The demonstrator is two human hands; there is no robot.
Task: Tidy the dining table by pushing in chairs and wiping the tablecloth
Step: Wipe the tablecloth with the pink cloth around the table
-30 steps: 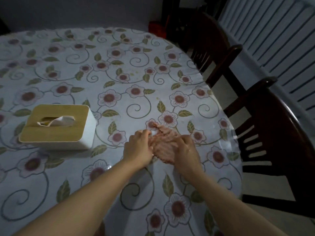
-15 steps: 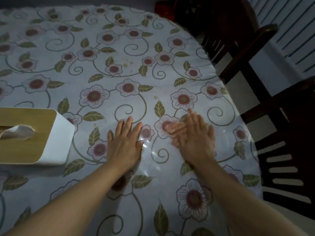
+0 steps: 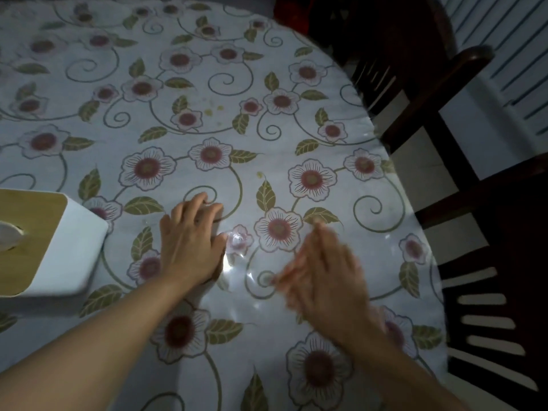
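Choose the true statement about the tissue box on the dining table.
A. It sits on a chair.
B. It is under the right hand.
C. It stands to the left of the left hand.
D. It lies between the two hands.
C: the tissue box stands on the tablecloth, left of the left hand; the blurred right hand is farther right.

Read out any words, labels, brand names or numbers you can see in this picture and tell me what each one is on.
None: no readable text in this view.
The tissue box shows a plain wooden lid and blank white sides.
The tablecloth carries only a flower and leaf print.
The dark chairs bear no label.
The cloth under the right hand is motion-blurred; no marking shows.
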